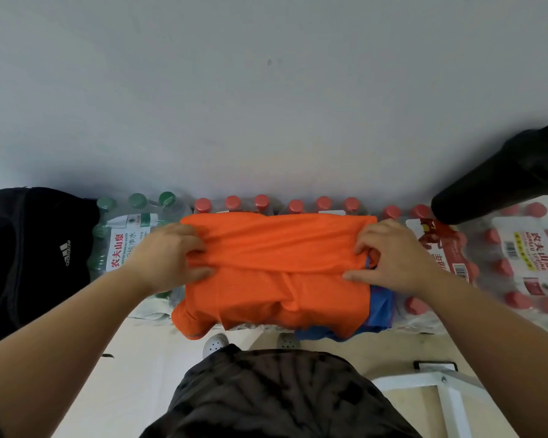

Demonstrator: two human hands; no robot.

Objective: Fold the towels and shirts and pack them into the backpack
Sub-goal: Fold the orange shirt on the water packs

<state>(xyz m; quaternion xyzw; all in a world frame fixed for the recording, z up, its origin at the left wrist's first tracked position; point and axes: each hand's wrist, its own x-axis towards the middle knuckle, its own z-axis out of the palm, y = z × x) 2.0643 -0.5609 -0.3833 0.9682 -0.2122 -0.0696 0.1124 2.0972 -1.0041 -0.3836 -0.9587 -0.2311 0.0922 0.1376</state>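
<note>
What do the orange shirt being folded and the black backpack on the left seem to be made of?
The orange shirt: thin, smooth cloth, probably a synthetic sports knit; it gathers in fine soft creases. The black backpack: matte woven fabric, likely nylon or polyester; slumped shape, printed white logo.

Backpack [23,254] cut by left edge. Blue cloth [381,303] mostly hidden under shirt [276,267]. Bottles [500,267] beneath shirt covered. Black object [500,178] cut by right edge, kind unclear. Left hand [168,251], right hand [393,252]: fingertips lost in shirt fold.
</note>
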